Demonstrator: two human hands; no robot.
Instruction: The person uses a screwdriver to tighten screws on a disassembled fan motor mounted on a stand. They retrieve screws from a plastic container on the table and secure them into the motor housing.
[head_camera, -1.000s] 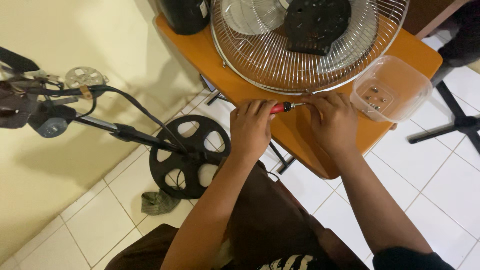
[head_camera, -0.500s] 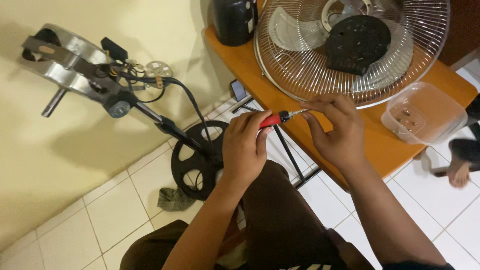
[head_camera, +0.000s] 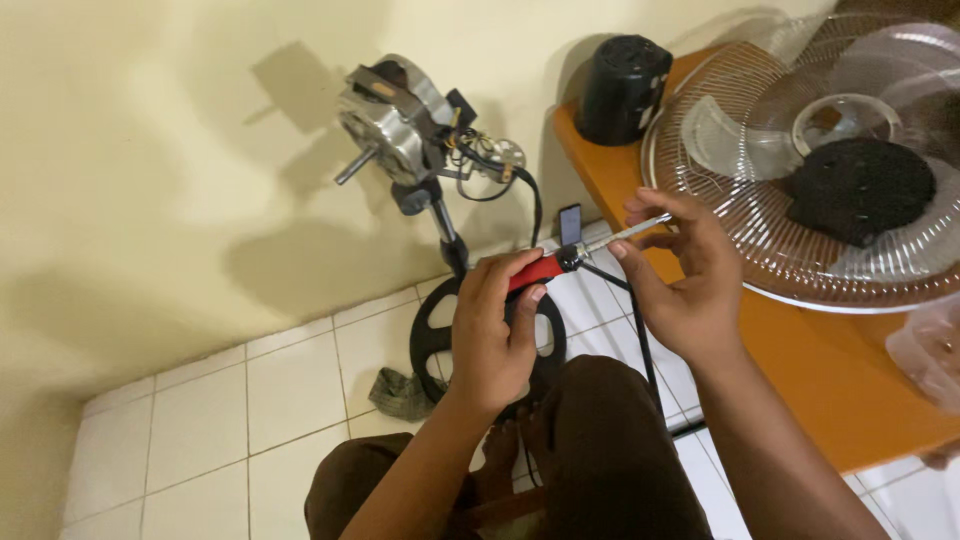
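Orange table (head_camera: 830, 400) carries a wire fan grille (head_camera: 800, 240) lying flat, with 1 black cylindrical housing (head_camera: 623, 90) just beyond the grille at the table's far corner. Down on the white tiled floor (head_camera: 200, 440), the fan stand's round black base (head_camera: 430, 330), a crumpled rag (head_camera: 402, 395) touching it.

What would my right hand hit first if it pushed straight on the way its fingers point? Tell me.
The right hand points up and left; its fingertips already pinch the screwdriver shaft. Past that, probably the black cylindrical housing on the orange table, though depth is unclear.
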